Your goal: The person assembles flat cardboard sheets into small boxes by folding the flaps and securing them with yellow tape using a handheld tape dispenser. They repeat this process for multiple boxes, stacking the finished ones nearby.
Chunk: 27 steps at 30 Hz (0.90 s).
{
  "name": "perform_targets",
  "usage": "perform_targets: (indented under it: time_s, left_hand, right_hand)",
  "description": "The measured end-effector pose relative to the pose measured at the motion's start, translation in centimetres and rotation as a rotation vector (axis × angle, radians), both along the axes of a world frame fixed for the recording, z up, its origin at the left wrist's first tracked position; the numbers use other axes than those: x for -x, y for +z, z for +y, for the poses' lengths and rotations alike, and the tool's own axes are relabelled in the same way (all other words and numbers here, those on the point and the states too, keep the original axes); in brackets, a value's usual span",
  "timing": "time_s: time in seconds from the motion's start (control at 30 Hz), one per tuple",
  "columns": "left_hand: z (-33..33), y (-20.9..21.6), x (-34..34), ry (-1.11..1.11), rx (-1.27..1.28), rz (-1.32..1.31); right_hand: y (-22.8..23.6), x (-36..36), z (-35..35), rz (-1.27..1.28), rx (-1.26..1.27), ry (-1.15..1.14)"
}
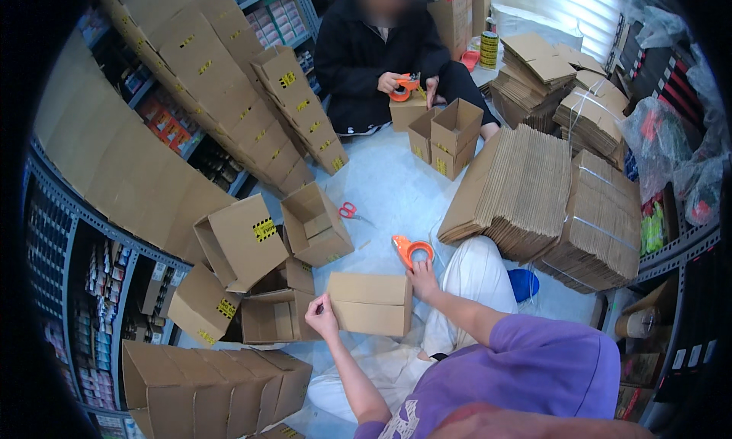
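A cardboard box [370, 302] stands in front of me with its top flaps folded in to meet along a seam. My left hand [322, 317] is at the box's left side, fingertips pinched together; whatever they may hold is too small to make out. Beyond the box's far right corner, my right hand [424, 280] has its fingers closed at the near rim of an orange tape dispenser [402, 248]. The dispenser's handle points away to the far left. Red-handled scissors [349, 210] lie on the floor farther off.
Open boxes [316, 229] crowd my left, beside a row of nested cartons [213, 389]. Flat cardboard bundles [511, 187] stand at right. Across the floor, a seated person [381, 50] holds another tape dispenser [402, 88] over a box. Tall box stacks [206, 73] and shelves [88, 309] line the left.
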<state>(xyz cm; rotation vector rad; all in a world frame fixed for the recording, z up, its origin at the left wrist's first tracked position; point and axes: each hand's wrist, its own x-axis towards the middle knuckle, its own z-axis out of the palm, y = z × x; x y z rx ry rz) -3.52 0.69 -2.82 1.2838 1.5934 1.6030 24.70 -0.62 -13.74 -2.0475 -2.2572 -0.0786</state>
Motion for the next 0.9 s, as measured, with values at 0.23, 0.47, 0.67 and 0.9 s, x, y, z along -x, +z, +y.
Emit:
perform_targets:
  time_s: [0.23, 0.47, 0.67, 0.9]
  left_hand:
    - [0.0, 0.2, 0.0, 0.016, 0.053, 0.022]
    - [-0.3, -0.2, 0.6, 0.003, 0.071, -0.072]
    - [-0.3, 0.6, 0.1, 0.005, 0.049, -0.021]
    - [0.1, 0.5, 0.1, -0.023, 0.096, -0.149]
  right_hand:
    - [-0.4, -0.1, -0.2, -0.004, -0.062, 0.010]
    - [0.5, 0.5, -0.2, 0.039, 0.014, 0.002]
    - [-0.1, 0.4, 0.1, -0.026, 0.040, 0.007]
    - [-1.3, -0.3, 0.2, -0.030, -0.038, 0.025]
